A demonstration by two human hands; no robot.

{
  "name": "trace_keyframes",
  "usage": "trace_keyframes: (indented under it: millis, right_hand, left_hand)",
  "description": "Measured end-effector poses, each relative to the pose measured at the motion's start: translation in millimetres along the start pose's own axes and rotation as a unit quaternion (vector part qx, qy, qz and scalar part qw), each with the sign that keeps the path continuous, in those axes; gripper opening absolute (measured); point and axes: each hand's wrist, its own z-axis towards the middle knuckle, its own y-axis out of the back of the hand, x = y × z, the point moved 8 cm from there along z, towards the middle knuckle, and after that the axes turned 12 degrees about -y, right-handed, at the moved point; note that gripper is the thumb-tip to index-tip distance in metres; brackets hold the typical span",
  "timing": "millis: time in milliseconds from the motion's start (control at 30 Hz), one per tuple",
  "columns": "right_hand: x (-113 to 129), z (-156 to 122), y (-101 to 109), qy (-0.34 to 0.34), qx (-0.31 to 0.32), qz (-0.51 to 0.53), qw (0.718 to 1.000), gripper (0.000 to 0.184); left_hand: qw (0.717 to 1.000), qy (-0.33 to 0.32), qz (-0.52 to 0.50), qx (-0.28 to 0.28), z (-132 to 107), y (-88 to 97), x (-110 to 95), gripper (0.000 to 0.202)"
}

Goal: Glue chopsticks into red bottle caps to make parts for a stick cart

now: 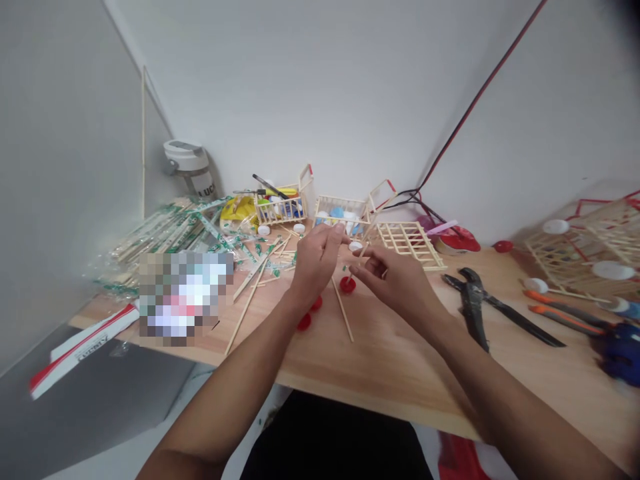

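My right hand (383,270) pinches a thin wooden stick (351,275). The stick's lower end meets a red bottle cap (347,286), tilted slightly from upright. Close by on the left, my left hand (320,257) has its fingers closed, and whatever they hold is hidden. Two more red caps (304,323) lie partly behind my left forearm. Between my arms a loose stick (343,310) rests on the wooden table (345,373). Just behind my hands stand a small stick cart (343,208) with pale caps inside and a flat stick lattice (410,243).
Wrapped sticks (165,233) and a pixelated area (185,300) are on the left. Another wheeled stick cart (281,210) holds pens by the wall. Black pliers (473,303), orange-handled pliers (565,313) and more stick frames (565,260) lie right. A lidded jar (193,167) stands behind.
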Motion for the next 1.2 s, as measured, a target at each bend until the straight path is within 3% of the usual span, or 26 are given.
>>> trace_keyframes:
  millis: [200, 333, 433, 633, 767, 1000, 1133, 1200]
  right_hand:
    - [0.3, 5.7, -10.0, 0.006, -0.017, 0.0, 1.0, 0.015]
    - [0.7, 5.8, -10.3, 0.002, -0.033, -0.031, 0.999, 0.016]
    - [0.7, 5.8, -11.4, -0.002, -0.035, -0.039, 0.999, 0.014]
    - [0.0, 7.2, -17.5, 0.008, -0.03, -0.055, 0.998, 0.016]
    - [-2.1, 7.9, -18.2, 0.009, -0.035, -0.075, 0.997, 0.017]
    - [-2.2, 7.8, -17.9, 0.001, -0.028, -0.092, 0.995, 0.019]
    - [-1.1, 9.5, -16.0, 0.002, -0.03, -0.099, 0.995, 0.019]
    - [-0.7, 12.3, -13.0, 0.001, -0.037, -0.102, 0.994, 0.02]
  left_hand:
    - [1.0, -0.023, 0.013, 0.016, 1.0, -1.4, 1.4, 0.034]
    - [0.999, -0.019, 0.036, 0.021, 2.6, 0.3, 6.0, 0.012]
    - [0.999, -0.01, 0.04, 0.008, 4.7, 7.0, 9.3, 0.01]
    - [0.992, 0.064, 0.068, -0.08, 8.8, 46.0, 21.3, 0.01]
    - [0.98, 0.056, 0.14, -0.129, 10.5, 77.5, 17.3, 0.018]
    - [0.971, 0.039, 0.187, -0.141, 2.7, 110.4, 8.6, 0.041]
    - [0.975, 0.018, 0.176, -0.131, -3.3, 128.2, 10.2, 0.018]
    - [0.976, 0.006, 0.191, -0.101, -7.3, 133.0, 10.1, 0.049]
